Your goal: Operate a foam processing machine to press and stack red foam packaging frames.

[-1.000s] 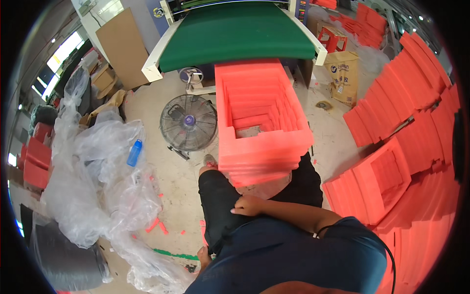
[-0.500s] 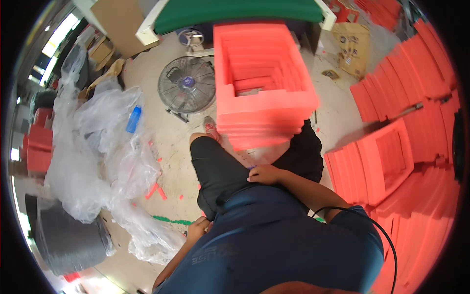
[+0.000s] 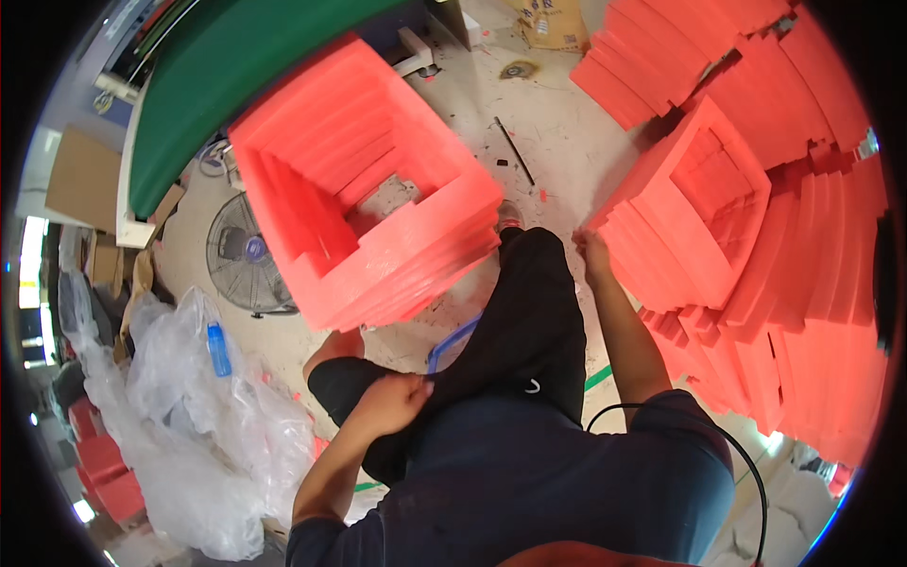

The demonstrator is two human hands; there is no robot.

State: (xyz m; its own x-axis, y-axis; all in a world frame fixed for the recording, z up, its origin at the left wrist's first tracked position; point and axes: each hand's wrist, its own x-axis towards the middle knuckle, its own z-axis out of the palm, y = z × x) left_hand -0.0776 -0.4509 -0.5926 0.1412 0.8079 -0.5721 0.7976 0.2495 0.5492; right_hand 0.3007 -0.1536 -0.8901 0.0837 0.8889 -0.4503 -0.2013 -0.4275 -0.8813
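Observation:
My left hand [image 3: 397, 399] rests at my thigh, on the black shorts [image 3: 520, 331], with its fingers curled; what they hold, if anything, is hidden. My right hand [image 3: 592, 257] reaches forward to the right, fingers partly stretched out, at the lower left edge of a leaning stack of red foam frames [image 3: 642, 250]; whether it touches them I cannot tell. In front of me stands another stack of red foam frames [image 3: 416, 241], rectangular with open middles, its layers slightly uneven. A blue curved edge [image 3: 453, 342] shows between my legs.
More red foam pieces [image 3: 812, 312] are piled along the right. A black fan [image 3: 248, 253] stands behind the front stack, near a green-topped table [image 3: 217, 104]. Clear plastic sheeting [image 3: 203, 425] with a blue bottle [image 3: 218, 350] lies at left. A dark rod [image 3: 514, 151] lies on the floor.
My view has swung to the right, so the front stack sits further left. My right hand has left my lap and reached to the right-hand stack; my left hand has come up onto my thigh.

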